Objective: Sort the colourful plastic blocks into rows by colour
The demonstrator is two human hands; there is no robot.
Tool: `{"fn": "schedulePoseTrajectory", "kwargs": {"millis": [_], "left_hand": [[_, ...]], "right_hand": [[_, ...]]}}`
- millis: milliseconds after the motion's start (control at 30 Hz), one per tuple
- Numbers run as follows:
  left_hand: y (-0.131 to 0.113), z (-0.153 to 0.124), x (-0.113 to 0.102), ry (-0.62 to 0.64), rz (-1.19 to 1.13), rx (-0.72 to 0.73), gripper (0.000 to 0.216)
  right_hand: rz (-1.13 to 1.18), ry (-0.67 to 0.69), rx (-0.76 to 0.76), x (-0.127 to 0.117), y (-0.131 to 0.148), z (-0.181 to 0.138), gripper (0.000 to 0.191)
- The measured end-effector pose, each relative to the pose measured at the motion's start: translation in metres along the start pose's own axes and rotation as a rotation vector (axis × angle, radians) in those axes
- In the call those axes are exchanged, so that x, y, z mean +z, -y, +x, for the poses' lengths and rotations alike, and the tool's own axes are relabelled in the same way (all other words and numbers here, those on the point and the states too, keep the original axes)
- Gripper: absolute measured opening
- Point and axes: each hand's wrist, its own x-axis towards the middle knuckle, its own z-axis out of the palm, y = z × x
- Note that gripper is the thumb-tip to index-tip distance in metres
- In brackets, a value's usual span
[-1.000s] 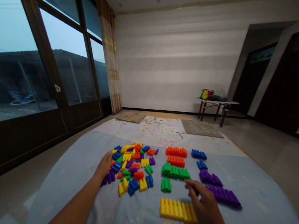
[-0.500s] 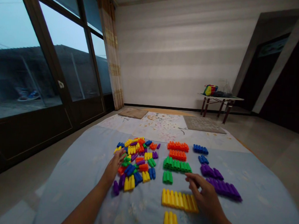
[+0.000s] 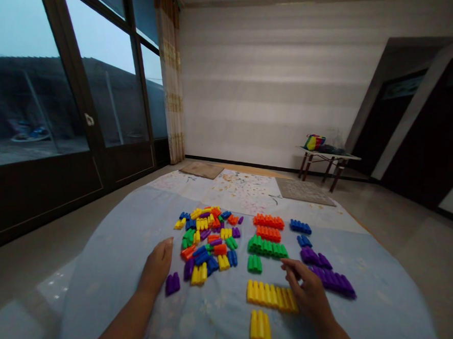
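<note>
1. The left hand (image 3: pixel 158 265) had moved away from the mixed pile (image 3: pixel 212 238): half a second before, its fingers were at the left edge of the pieces, and now it was beside them, on the left.
2. A small purple block (image 3: pixel 172 284) lay just outside the near left edge of the pile, so the gathering on this side looked, in my judgement, not quite complete.
3. The left fingers were slightly bent; the palm was hidden, so I cannot tell if they had hold of something.
4. The right hand (image 3: pixel 307 287) had stayed over the right end of the yellow row (image 3: pixel 267 295). Its thumb and forefinger were apart, and no piece was seen between them.
5. On the right lay the green row (image 3: pixel 268 248), with the orange row (image 3: pixel 268 221) farther and the purple row (image 3: pixel 332 281) to its right.
6. No brand, label or writing could be read, also not on the colourful bag (image 3: pixel 314 142) at the far right.
</note>
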Motion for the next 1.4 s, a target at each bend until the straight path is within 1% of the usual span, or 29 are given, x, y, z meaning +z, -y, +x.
{"fn": "schedulePoseTrajectory", "kwargs": {"millis": [100,200,267,333,400,467,533,633,733,800,900,1000,1067,1133,1300,1333,1400], "left_hand": [[0.0,0.0,0.0,0.011,0.044,0.044,0.044],[0.001,0.002,0.001,0.009,0.073,0.06,0.042],[0.002,0.004,0.001,0.002,0.086,0.055,0.043],[0.003,0.004,0.001,-0.001,0.094,0.049,0.044],[0.003,0.005,0.0,0.004,0.099,0.048,0.045],[0.004,0.005,-0.001,0.015,0.1,0.051,0.046],[0.004,0.005,-0.002,0.025,0.104,0.054,0.047],[0.006,0.007,-0.002,0.048,0.125,0.057,0.047],[0.008,0.011,-0.001,0.073,0.139,0.06,0.047],[0.009,0.012,0.0,0.075,0.148,0.061,0.047],[0.01,0.014,0.0,0.068,0.169,0.063,0.046],[0.01,0.015,0.0,0.062,0.187,0.058,0.046],[0.008,0.016,0.0,0.06,0.213,0.043,0.047],[0.007,0.016,0.001,0.077,0.242,0.027,0.05],[0.006,0.017,0.002,0.113,0.27,0.016,0.055],[0.007,0.018,0.002,0.111,0.275,0.019,0.055],[0.009,0.019,0.002,0.111,0.289,0.026,0.055]], "right_hand": [[-0.02,0.054,-0.059,0.006,0.019,0.005,0.026],[-0.027,0.165,-0.158,0.024,0.055,0.023,0.025],[-0.017,0.233,-0.241,0.046,0.084,0.04,0.026],[-0.03,0.338,-0.286,0.073,0.112,0.058,0.026],[-0.117,0.431,-0.284,0.103,0.136,0.073,0.03],[-0.24,0.497,-0.268,0.133,0.152,0.083,0.033],[-0.343,0.544,-0.236,0.159,0.162,0.088,0.036],[-0.438,0.595,-0.211,0.19,0.164,0.093,0.041],[-0.508,0.62,-0.173,0.208,0.16,0.098,0.044],[-0.523,0.631,-0.153,0.212,0.158,0.1,0.041],[-0.467,0.6,-0.134,0.202,0.158,0.102,0.032],[-0.323,0.494,-0.119,0.174,0.153,0.101,0.033],[-0.239,0.432,-0.096,0.146,0.143,0.099,0.036],[-0.194,0.383,-0.068,0.115,0.127,0.097,0.035],[-0.137,0.21,0.004,0.035,0.072,0.089,0.026],[-0.148,0.187,0.017,0.022,0.061,0.087,0.024],[-0.187,0.198,0.05,0.0,0.043,0.08,0.02]]}}
